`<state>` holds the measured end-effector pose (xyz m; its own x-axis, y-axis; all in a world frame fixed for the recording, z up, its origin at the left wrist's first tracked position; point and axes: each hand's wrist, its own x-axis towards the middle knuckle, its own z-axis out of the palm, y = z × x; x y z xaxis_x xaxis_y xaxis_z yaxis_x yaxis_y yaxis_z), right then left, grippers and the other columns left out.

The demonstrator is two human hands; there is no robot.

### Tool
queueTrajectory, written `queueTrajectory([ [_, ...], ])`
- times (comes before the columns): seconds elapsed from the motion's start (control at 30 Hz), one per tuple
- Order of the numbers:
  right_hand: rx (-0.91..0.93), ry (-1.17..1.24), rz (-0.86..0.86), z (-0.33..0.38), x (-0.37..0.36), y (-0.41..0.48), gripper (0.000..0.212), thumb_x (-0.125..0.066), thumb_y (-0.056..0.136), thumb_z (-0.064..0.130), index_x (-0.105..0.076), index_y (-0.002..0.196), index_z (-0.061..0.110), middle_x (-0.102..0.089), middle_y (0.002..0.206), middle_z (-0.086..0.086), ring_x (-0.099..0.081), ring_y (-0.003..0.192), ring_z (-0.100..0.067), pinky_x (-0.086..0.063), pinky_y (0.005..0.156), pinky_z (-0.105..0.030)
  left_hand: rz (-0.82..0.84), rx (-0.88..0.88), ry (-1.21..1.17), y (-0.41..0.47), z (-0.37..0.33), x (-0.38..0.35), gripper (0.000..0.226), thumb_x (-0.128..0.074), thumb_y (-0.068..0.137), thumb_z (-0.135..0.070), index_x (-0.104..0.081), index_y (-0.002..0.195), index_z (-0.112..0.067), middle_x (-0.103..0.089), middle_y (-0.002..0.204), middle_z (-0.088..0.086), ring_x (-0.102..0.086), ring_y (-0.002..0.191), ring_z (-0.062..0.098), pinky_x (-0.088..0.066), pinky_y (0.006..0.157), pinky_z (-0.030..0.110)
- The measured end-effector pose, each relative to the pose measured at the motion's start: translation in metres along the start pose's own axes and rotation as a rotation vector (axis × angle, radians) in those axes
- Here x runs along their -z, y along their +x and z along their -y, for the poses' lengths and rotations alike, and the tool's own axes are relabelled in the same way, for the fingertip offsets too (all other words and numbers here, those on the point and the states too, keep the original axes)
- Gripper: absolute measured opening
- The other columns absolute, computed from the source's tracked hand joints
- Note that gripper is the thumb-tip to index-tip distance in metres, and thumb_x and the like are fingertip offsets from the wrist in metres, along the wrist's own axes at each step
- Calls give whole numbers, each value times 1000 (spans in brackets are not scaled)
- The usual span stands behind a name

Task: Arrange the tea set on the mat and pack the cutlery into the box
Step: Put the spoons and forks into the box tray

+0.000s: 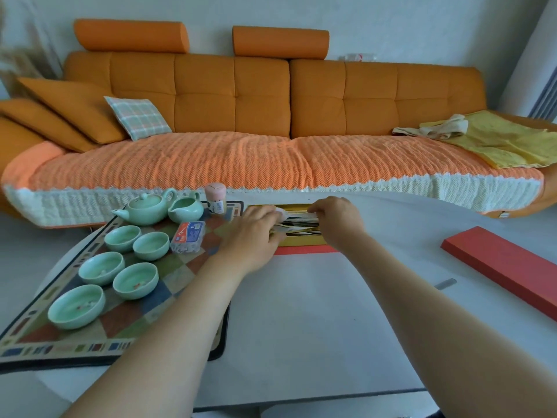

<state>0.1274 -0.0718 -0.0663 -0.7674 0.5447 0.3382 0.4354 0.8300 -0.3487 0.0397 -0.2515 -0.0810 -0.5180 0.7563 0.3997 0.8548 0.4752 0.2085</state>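
A white table (316, 312) stands before an orange sofa (259, 95); on its left a patterned mat (180, 276) bears the teapot (144, 206), pitcher (186, 209) and five cups (135, 280). At the far edge lies the gold-lined box (304, 239) holding cutlery (301, 227); its red lid (506, 263) lies well apart on the right. The left hand (256, 233) and right hand (340, 220) reach into the box, fingers bent onto the contents; whether either pinches anything, I cannot tell.

A long orange tufted fabric sofa (271, 95) stands against a plain white wall (391, 22), its seat under an orange knitted cover (241, 161). A plaid cushion (137, 117) leans left; a yellow cloth (497, 140) lies right.
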Motion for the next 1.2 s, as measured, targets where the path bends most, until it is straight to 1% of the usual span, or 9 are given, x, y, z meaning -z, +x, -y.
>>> queueTrajectory([
  [0.1,-31,-107,9,4,-4,3,46,-45,92,0,-66,123,28,-63,120,-3,-51,112,-26,-40,93,-35,137,12,55,4,1,-7,55,-38,100,-51,-37,148,-26,-34,156,-7,-28,143,17,-26,113,41],
  [0.2,-7,-54,-8,4,-7,5,51,-44,89,-3,-65,125,24,-61,124,-3,-51,113,-26,-42,95,-36,158,4,84,8,3,-13,57,-36,98,-56,-41,147,-26,-41,152,-7,-31,141,16,-21,115,41],
  [0.37,147,53,194,2,-10,-2,39,-41,93,13,-72,114,25,-68,109,2,-59,91,-19,-50,73,-32,80,-13,-22,14,-1,-14,52,-43,98,-51,-45,144,-26,-41,151,-7,-34,138,17,-23,112,39],
  [0.5,183,32,239,-2,-1,-11,41,-40,93,17,-69,120,25,-70,116,2,-59,104,-21,-49,88,-36,161,-18,26,14,-4,-15,56,-41,98,-55,-39,147,-29,-41,152,-8,-33,141,16,-23,113,39],
  [0.63,202,120,181,-10,15,-19,39,-43,93,10,-70,119,23,-67,121,3,-57,113,-18,-45,94,-30,87,-54,-6,15,-15,-11,55,-44,99,-50,-40,147,-24,-42,150,-5,-34,139,18,-25,113,39],
  [0.8,199,119,136,-30,51,-37,37,-45,90,5,-74,98,26,-65,97,8,-58,92,-15,-49,83,-33,-34,-126,-71,10,-53,-2,40,-58,95,-36,-54,131,-21,-55,126,-3,-47,120,18,-37,99,34],
  [0.97,146,-34,250,-64,82,-73,40,-42,94,8,-72,97,35,-67,105,13,-58,95,-9,-50,84,-29,50,-130,-235,-2,-105,-4,20,-60,94,-32,-60,112,-25,-51,101,-13,-52,91,10,-44,71,26],
  [1.07,79,-89,315,-88,101,-91,48,-39,91,2,-71,99,36,-65,107,14,-58,94,-6,-47,84,-23,155,-147,-259,-9,-131,-12,20,-58,95,-33,-61,113,-26,-55,103,-12,-50,84,6,-38,65,21],
  [1.2,-34,-63,441,-118,121,-109,46,-45,82,9,-70,104,41,-61,107,18,-58,95,-2,-47,83,-22,281,-163,-292,-16,-156,-23,32,-56,95,-37,-60,126,-30,-57,118,-11,-54,93,7,-44,76,24],
])
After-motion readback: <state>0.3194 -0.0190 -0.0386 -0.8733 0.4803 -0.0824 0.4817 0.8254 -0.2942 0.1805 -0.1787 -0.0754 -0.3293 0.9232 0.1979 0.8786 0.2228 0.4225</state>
